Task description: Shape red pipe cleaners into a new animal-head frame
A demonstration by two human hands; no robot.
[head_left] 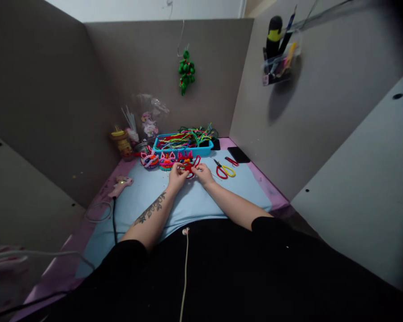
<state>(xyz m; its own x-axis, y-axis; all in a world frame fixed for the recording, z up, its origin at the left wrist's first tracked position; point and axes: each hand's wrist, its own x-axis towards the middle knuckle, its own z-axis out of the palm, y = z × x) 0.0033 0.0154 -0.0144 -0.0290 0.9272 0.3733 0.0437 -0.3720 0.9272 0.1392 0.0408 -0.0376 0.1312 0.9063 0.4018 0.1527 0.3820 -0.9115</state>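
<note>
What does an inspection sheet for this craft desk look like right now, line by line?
Surface: light blue mat over a pink edge, walled by grey partitions.
Job's things: red pipe-cleaner piece held between both hands; three finished colourful fuzzy figures in a row behind it.
Clutter: blue tray of mixed pipe cleaners, red and yellow scissors, black phone, clear bag, yellow spool.
Grippers: left hand and right hand both pinch the red piece.
Cables: black cord from the pink glue gun; white cord down the lap.
Surroundings: green ornament hanging on the back wall; pen holder on the right wall.
</note>
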